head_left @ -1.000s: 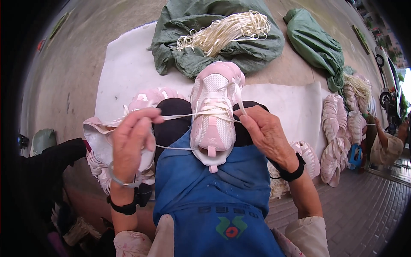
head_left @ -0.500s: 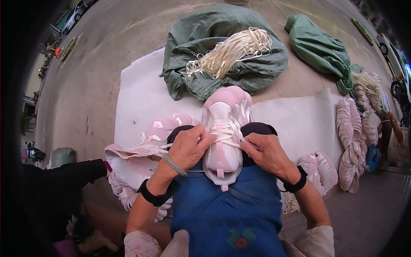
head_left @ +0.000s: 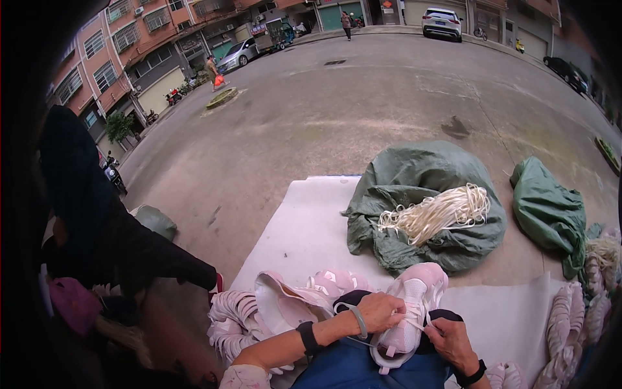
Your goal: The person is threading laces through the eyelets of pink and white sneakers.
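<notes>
A pink and white sneaker upper [head_left: 424, 275] lies across my lap, its toe pointing away from me and its tongue end near me. White shoelace [head_left: 414, 314] criss-crosses its front. My left hand [head_left: 381, 312] is closed at the left side of the lacing, thumb and fingers pinched on the lace. On the other side my right hand [head_left: 451, 338] pinches the lace, with a short stretch of it running from the upper to the fingers. A grey band circles my left wrist, and both forearms wear black straps.
Pink uppers [head_left: 236, 321] are stacked at left, more [head_left: 565, 318] at right. Ahead, a green sack [head_left: 421, 172] carries a bundle of cream laces [head_left: 444, 212] on a white sheet [head_left: 285, 223]. Another green sack [head_left: 547, 204] lies right. A person's dark-clothed leg [head_left: 168, 249] reaches in from the left.
The view has swung up and leftward, bringing the street, cars and buildings in. Both hands stay at the upper's lacing; the right hand now sits a little farther from the upper.
</notes>
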Motion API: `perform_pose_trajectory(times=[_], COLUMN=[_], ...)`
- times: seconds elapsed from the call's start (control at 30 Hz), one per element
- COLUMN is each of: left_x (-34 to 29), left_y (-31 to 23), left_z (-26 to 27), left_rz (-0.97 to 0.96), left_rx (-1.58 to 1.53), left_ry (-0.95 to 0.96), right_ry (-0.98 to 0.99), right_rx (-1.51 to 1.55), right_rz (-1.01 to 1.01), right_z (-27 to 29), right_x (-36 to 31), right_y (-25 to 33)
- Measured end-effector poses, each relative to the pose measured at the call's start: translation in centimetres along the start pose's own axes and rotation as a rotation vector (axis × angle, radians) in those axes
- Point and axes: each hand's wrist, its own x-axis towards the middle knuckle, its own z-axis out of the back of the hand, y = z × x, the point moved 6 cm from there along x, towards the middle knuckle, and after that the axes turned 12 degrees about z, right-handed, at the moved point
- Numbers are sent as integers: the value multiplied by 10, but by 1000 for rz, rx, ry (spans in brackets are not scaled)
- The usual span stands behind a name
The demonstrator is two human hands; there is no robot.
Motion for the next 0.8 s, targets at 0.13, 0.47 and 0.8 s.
perform_pose_trajectory(times=[0.13, 0.47, 0.8], left_x=[-5, -33, -46], left_y=[-20, 11, 36], left_z=[7, 2, -16], left_rz=[-402, -741, -352], left_rx=[309, 463, 510], left_ry=[-225, -434, -318], right_ry=[30, 65, -128], right_rx=[-3, -26, -150], right_rz=[-19, -119, 62], right_z=[2, 16, 34], right_x=[1, 0, -21], right_y=[1, -21, -31])
